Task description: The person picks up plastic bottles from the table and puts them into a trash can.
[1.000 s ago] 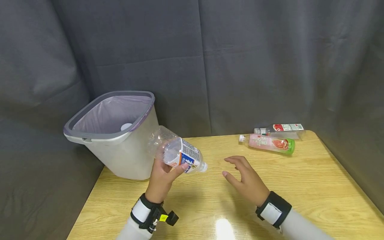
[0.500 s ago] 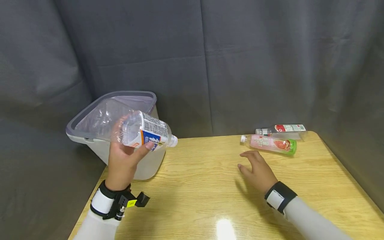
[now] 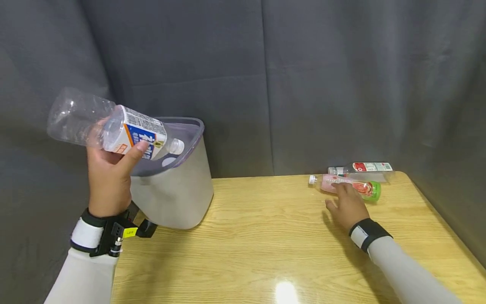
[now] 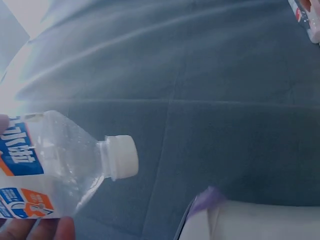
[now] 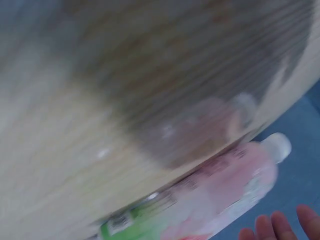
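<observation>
Lifting the clear bottle [image 3: 110,128], the left hand [image 3: 110,177] had carried it up and over to the left since a second before, when it was low above the table [image 3: 265,236] in front of the bin [image 3: 178,185]. Now the bottle was in the air, higher than the bin's rim. I judged it was close to being dropped in.

The left hand's fingers [image 3: 138,147] were curled around the bottle's middle, on its blue and white label. The thumb lay on the near side. The bottle lay almost flat, tipped a little. Its long line ran left to right. Its white cap [image 4: 122,156] pointed right and a bit down, out past the fingertips and toward the open bin. Its wide bottom stuck out the other way, to the left of the fingers.

The right hand [image 3: 347,204] had slid away across the table toward the pink bottle [image 3: 360,188]. Its fingers [image 3: 341,188] now lay over that bottle's middle. I could not tell if they were gripping it yet. Lying just behind the fingers was another bottle with a red label [image 3: 360,167].
</observation>
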